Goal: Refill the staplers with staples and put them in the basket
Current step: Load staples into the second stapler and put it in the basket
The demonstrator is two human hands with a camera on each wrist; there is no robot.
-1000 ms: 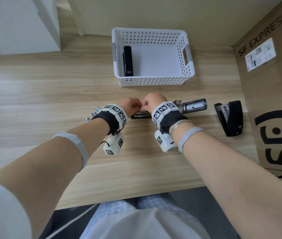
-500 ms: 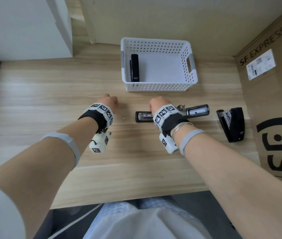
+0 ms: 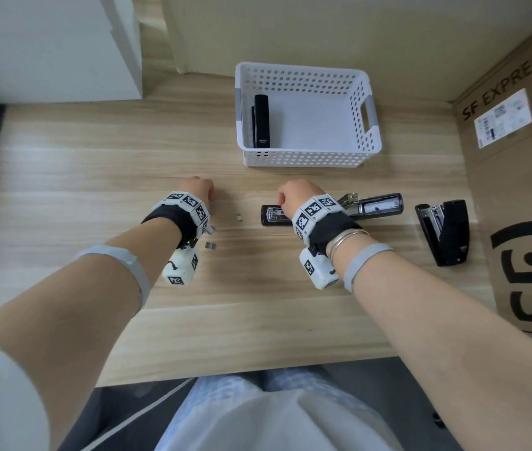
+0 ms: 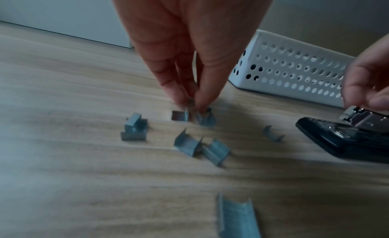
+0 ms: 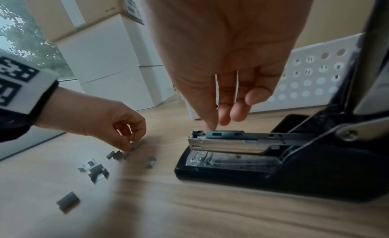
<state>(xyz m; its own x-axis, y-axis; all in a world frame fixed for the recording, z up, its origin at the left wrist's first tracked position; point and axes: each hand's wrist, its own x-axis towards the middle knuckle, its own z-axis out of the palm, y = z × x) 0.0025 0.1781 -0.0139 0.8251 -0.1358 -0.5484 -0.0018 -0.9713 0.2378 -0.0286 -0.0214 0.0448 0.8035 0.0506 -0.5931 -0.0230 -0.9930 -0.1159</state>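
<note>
A pale wooden desk (image 3: 95, 164) runs up to a beige wall, hemmed on the right by a tall cardboard box (image 3: 518, 164) and on the far left by a white cabinet (image 3: 46, 43); its near edge lies just above the person's lap. The broad left stretch of the desk lies bare, while the right side is crowded. The white perforated basket (image 3: 306, 156) sits at the back, centre-right, with one black closed stapler (image 3: 261, 122) lying along its left wall. A third stapler (image 3: 446, 232) lies partly open near the cardboard box.

The opened stapler (image 3: 368, 206) lies flat between the hands and that box, its lid swung out to the right. The right hand (image 3: 293, 196) rests its fingertips (image 5: 210, 125) on the front end of the metal magazine; whether they grip it cannot be told. The left hand (image 3: 198, 190) pinches one of the short staple pieces (image 4: 202, 118) scattered on the desk left of the opened stapler.

A second ago both hands met over the magazine; since then the left hand has moved out leftward to the staple pieces, and the right hand has stayed at the magazine.
</note>
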